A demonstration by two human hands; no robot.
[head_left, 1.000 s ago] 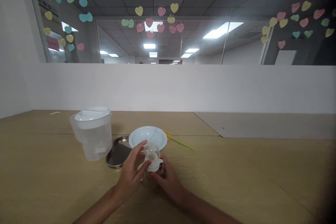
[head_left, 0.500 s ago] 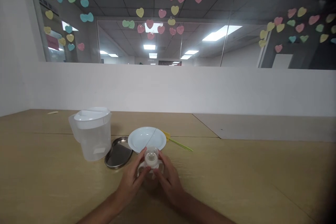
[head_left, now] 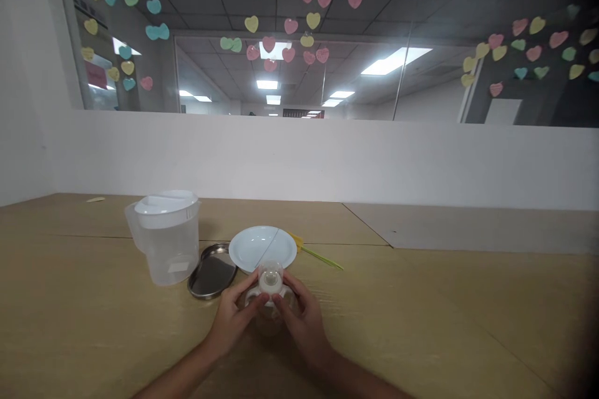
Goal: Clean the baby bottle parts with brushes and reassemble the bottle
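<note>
A baby bottle (head_left: 271,280) with a clear dome cap, a white collar and two side handles stands between my hands, close to the near side of the plate. My left hand (head_left: 233,317) grips it from the left, and my right hand (head_left: 303,319) grips it from the right. Both thumbs press on the near side below the collar, with the fingers curled round the handles and the cap. The lower part of the bottle looks clear and is dim against the table. Just behind it lies a white plate (head_left: 246,246), whose near rim the bottle partly covers.
Left of the plate lies a round metal tray (head_left: 213,271). A translucent lidded pitcher (head_left: 171,252) stands beside it. A green stick with a yellow end (head_left: 322,257) lies right of the plate. Behind the wooden table (head_left: 421,312) rises a white wall (head_left: 299,156) with a window above.
Both hands stay on the baby bottle; my thumbs have shifted up slightly towards its collar. The whole view has moved a little. The other things keep their places on the table.
</note>
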